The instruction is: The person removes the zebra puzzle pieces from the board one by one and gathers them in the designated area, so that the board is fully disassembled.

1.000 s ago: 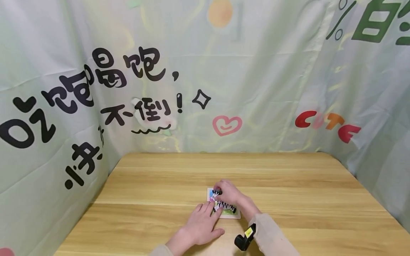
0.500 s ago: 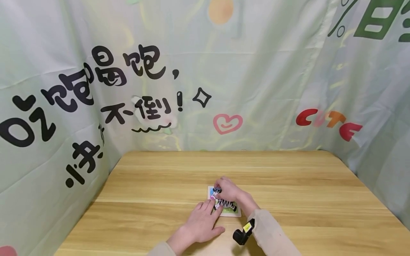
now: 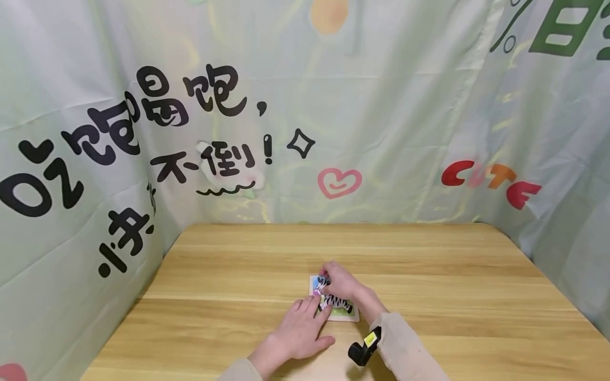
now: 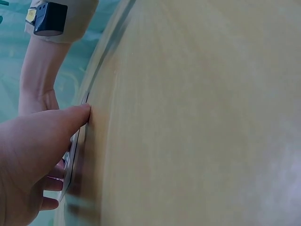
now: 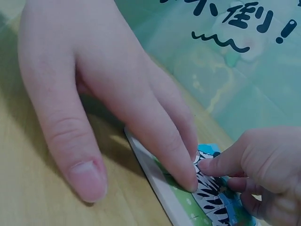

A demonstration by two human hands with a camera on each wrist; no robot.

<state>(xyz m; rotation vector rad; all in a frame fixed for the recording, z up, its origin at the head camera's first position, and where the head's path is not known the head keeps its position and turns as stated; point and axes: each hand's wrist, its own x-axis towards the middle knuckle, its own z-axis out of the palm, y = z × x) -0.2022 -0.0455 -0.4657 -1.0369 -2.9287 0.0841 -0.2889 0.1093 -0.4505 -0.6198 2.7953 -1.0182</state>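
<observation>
Lying under both hands (image 3: 329,301) — zebra puzzle (image 3: 335,306); table (image 3: 452,296).

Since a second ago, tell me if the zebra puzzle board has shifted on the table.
No. The zebra puzzle board lies at the same spot against the table's plank seams; only the camera tilted. Both hands, left and right, stay on it.

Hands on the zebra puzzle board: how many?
2. The left hand presses straight fingers on the near-left edge of the zebra puzzle board; the right hand pinches a piece at its far-left corner.
</observation>
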